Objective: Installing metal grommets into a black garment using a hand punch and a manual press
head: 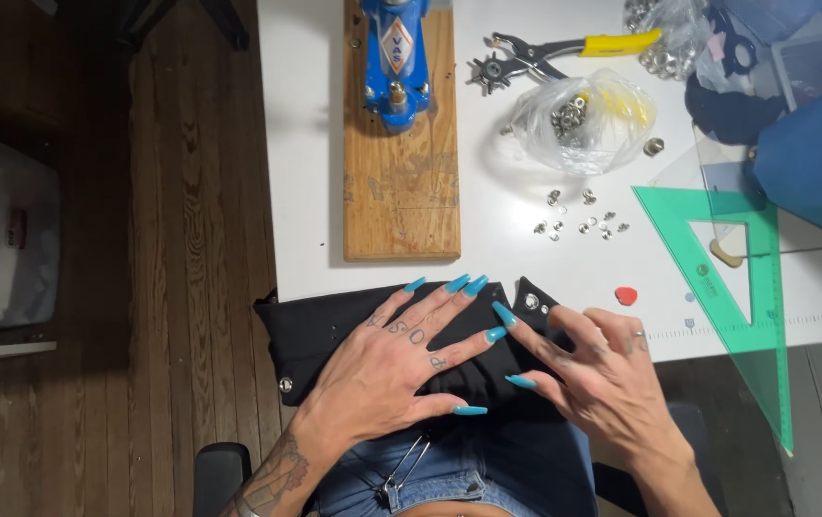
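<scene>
The left hand [387, 369] lies flat, fingers spread, pressing the folded black fabric [334, 335] at the white table's [301, 191] near edge. The right hand [597, 369], fingers loosely open, touches the fabric's snap-fitted tab [533, 303], gripping nothing. A blue press [394, 57] stands beyond.

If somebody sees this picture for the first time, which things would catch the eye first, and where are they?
Most striking are the two hands with long turquoise nails at the bottom centre: the left hand lies flat on a folded black fabric at the table's near edge, and the right hand touches its right end. Behind them, a bright blue press stands on a wooden board, and a green set square lies at the right.
</scene>
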